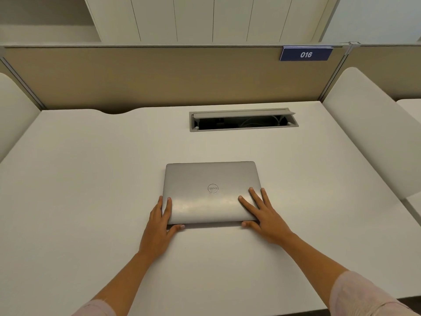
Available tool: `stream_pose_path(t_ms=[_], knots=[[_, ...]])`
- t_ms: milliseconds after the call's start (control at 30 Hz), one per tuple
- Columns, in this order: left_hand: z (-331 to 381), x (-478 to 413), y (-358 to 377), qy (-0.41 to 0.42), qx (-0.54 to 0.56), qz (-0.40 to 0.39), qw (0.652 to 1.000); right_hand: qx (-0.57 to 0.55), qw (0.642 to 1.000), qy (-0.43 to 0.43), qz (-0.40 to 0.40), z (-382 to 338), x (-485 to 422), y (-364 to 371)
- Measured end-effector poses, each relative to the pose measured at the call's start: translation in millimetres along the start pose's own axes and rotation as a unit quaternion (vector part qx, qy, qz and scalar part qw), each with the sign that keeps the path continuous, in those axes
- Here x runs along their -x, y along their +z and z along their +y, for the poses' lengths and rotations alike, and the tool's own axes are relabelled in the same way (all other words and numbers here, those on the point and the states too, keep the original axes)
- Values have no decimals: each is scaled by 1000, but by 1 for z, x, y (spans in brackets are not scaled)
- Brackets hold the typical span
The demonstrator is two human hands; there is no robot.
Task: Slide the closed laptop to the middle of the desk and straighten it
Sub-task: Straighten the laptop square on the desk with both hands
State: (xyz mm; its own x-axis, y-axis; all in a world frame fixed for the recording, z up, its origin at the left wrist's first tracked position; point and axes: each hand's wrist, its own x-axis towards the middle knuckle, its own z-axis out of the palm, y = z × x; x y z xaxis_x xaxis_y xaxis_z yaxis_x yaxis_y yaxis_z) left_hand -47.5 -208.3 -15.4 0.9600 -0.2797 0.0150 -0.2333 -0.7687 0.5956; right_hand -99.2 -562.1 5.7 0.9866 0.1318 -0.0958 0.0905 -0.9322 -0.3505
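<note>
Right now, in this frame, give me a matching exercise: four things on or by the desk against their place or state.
Things:
1. laptop
2. cable hatch
3. number plate
4. left hand

Places or states:
A. lid raised, wires inside
B. on the divider, upper right
C. closed, flat on the desk
D. at the laptop's near left corner

Pairs: 1-C, 2-A, 3-B, 4-D

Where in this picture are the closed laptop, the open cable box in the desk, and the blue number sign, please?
closed laptop [210, 179]: head view, on the bare lid above the logo.
cable box [243, 129]: head view, on its grey front rim.
number sign [306, 54]: head view, on the digits 016.
</note>
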Motion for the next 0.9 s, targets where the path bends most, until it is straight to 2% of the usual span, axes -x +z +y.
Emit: stream_pose_path(t_ms=[900], knots=[[0,-11,5,14,-27,18,999,-13,999,-30,19,11,-21,-4]])
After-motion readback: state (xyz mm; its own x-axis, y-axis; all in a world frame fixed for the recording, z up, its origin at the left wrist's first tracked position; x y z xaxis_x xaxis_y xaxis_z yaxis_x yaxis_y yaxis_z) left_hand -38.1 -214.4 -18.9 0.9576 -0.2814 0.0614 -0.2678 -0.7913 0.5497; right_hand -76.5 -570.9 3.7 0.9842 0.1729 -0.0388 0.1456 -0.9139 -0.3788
